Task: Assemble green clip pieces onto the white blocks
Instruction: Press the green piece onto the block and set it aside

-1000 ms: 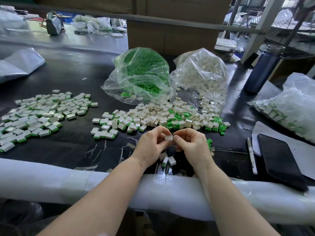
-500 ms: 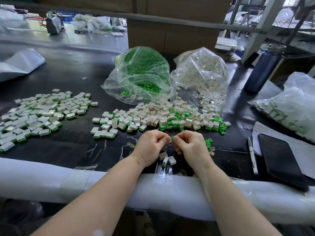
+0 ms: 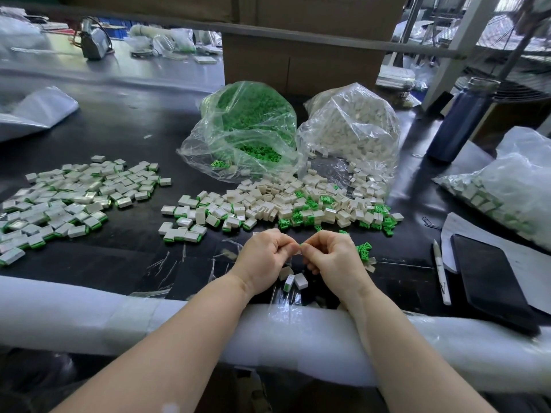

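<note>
Left hand (image 3: 264, 254) and right hand (image 3: 334, 257) held knuckle to knuckle just above the black bench (image 3: 119, 251), fingers of both curled tight. Between the fingertips, a sliver of green clip (image 3: 300, 244) pinched against a small white piece; which grip carries which part impossible to tell. Directly below the hands, two finished blocks (image 3: 295, 281) lying on the bench near the padded white edge (image 3: 89, 311). Beyond the hands, a loose heap of white blocks and green clips (image 3: 286, 204), spilling from a clear bag of green clips (image 3: 247, 126) and a clear bag of white blocks (image 3: 351, 126). Far left, a spread of assembled pieces (image 3: 71, 201). Right side: pen (image 3: 441, 271), dark phone (image 3: 492, 281), blue bottle (image 3: 462, 120)
</note>
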A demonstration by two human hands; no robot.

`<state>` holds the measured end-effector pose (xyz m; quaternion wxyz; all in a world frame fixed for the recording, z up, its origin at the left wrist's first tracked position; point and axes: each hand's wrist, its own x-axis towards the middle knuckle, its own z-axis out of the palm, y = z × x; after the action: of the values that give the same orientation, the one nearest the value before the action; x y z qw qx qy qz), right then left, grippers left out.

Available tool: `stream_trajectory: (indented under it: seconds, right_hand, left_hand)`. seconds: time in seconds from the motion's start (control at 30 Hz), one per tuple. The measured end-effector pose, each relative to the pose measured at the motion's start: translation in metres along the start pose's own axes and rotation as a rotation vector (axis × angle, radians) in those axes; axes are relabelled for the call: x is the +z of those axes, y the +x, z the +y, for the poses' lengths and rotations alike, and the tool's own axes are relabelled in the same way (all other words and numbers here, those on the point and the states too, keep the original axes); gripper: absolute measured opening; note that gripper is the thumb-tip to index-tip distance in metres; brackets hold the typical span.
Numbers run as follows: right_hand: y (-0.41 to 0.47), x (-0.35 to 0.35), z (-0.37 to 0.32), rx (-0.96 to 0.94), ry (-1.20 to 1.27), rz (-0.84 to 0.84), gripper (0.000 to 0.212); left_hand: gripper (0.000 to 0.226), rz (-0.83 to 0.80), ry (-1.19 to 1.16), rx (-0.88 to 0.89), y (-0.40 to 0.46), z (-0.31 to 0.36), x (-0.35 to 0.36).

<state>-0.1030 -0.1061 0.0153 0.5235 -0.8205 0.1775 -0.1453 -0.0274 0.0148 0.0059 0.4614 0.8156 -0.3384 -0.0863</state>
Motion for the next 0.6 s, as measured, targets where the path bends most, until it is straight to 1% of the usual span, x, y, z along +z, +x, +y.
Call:
stream_trajectory:
  seconds: [0.27, 0.5, 0.6]
  right_hand:
    - [0.0011, 0.0011, 0.0005, -0.007, 0.200, 0.105, 0.014]
    - [-0.0003, 0.0006, -0.0002, -0.059, 0.238, 0.078, 0.008]
    - [-0.0007, 0.0002, 0.0006, -0.081, 0.242, 0.054, 0.009]
  left_hand:
    - [0.014, 0.053, -0.142, -0.029, -0.0001, 0.0030, 0.0007]
    - [0.012, 0.028, -0.302, -0.075, -0.0011, 0.0059, -0.0021]
    - [0.017, 0.020, -0.306, -0.076, -0.0007, 0.0058, -0.0034]
